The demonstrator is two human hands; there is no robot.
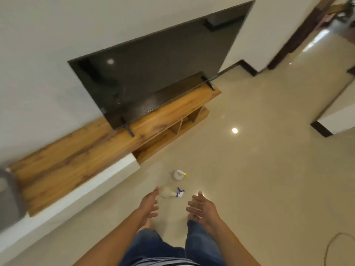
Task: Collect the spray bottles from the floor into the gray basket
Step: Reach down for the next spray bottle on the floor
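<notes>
Blue-trigger spray bottle (171, 192) lies on its side on the floor (259, 179), w/ the yellow-nozzle bottle (178, 175) upright just beyond. Left hand (149, 205) reaches near the lying one, fingers spread, holding nothing. Right hand (203, 206) open too, empty. TV stand (76, 160) edge runs left; wide bare tile to the right.

Both bare forearms stretched forward and down from the near edge, roughly parallel. Left hand (149, 205) held out with fingers relaxed and slightly spread, thumb uppermost, gripping nothing. Right hand (202, 207) level with it and a little apart, palm turned inward toward the left, fingers loosely extended, also empty. Legs in blue jeans below the wrists; one bare foot just under the left hand.
</notes>
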